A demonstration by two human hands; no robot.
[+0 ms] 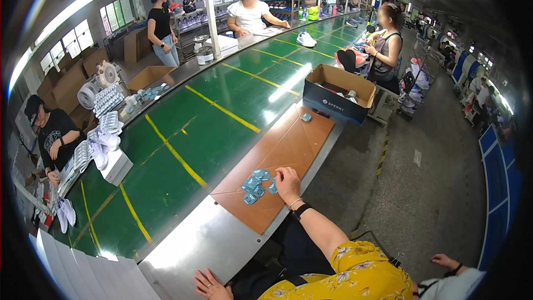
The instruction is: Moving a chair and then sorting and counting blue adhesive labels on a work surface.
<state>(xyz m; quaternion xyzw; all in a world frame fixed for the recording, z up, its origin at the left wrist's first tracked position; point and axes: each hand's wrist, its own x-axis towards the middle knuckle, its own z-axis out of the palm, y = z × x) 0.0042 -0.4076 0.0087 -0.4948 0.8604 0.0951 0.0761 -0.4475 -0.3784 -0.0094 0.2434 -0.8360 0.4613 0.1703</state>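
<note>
My right hand [288, 185] rests on the brown board [294, 150], fingers bent and drawn together at a small blue-grey flat packet [272, 188]. Just left of it lies a loose pile of similar packets [254, 184]; whether they are tags or sachets is too small to tell. Another single packet [306, 117] is at the board's far end. Down at the lower edge my left hand [211, 287] lies flat on the metal table edge [194, 250], fingers spread, holding nothing.
A green conveyor [222, 100] with yellow lines runs beside the board. An open dark shoebox [336, 97] stands at the board's far end. White shoes [100, 153] and a white box [116, 166] are across the belt. Several people work around; another person's hand [444, 263] shows lower right.
</note>
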